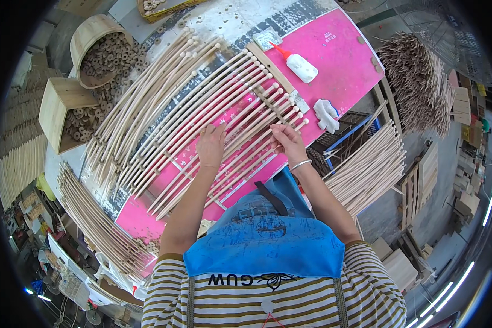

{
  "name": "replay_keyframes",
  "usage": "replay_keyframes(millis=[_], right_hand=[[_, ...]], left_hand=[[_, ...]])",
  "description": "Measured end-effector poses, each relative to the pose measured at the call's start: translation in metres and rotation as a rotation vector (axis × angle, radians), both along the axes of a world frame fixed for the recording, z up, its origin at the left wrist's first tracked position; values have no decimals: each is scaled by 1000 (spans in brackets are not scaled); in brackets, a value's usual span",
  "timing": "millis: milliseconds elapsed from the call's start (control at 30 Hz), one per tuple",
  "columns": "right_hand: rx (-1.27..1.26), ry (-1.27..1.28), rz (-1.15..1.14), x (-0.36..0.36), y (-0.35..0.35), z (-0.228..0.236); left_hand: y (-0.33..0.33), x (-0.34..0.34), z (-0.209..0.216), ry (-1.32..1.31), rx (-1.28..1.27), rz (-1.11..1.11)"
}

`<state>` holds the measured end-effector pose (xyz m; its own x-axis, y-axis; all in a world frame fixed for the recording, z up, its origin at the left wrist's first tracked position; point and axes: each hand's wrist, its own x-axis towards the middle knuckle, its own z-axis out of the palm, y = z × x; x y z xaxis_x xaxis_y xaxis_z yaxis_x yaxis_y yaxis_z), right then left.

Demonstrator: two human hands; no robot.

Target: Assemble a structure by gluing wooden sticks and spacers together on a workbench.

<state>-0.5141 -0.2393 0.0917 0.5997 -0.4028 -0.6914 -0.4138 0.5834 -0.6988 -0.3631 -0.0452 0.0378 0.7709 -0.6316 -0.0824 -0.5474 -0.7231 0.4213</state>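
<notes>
A: Head view, looking straight down: both hands are on the row of wooden rods (224,117) spread across the pink worktop (341,54).

B: What's the left hand (210,146) doing?

A: It lies flat, fingers (217,131) stretched out and pressing down on the rods near their middle. Nothing is gripped there; the rods run under the fingertips.

B: And the right hand (287,143)?

A: Its fingers (276,134) are curled close together, pinching at one rod (262,139) near the knobbed ends. Whether the rod is really clamped, I cannot tell from here.

B: What sits around them?

A: A white glue bottle (299,66) with a red tip lies beyond the rod ends, well apart from the hands. A white rag (326,116) sits just off the right hand. To the left, wooden boxes (57,106) spill small wooden rings (106,52), and more rods (95,221) are heaped along the near left edge.
</notes>
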Motion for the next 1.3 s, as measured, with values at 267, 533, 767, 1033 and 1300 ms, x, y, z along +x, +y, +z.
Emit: replay_keyframes(millis=[267,533,767,1033,1300], right_hand=[[-33,33,-1,-12,9,3],[-29,5,94,-5,31,5],[102,-93,75,46,60,18],[-32,-236,20,45,35,33],[-14,-247,64,46,32,56]], left_hand=[[47,32,-1,-318,119,-92],[59,35,13,-361,106,-192],[88,-14,107,-213,-108,-277],[197,-25,176,-158,-104,124],[252,-43,176,112,-184,172]])
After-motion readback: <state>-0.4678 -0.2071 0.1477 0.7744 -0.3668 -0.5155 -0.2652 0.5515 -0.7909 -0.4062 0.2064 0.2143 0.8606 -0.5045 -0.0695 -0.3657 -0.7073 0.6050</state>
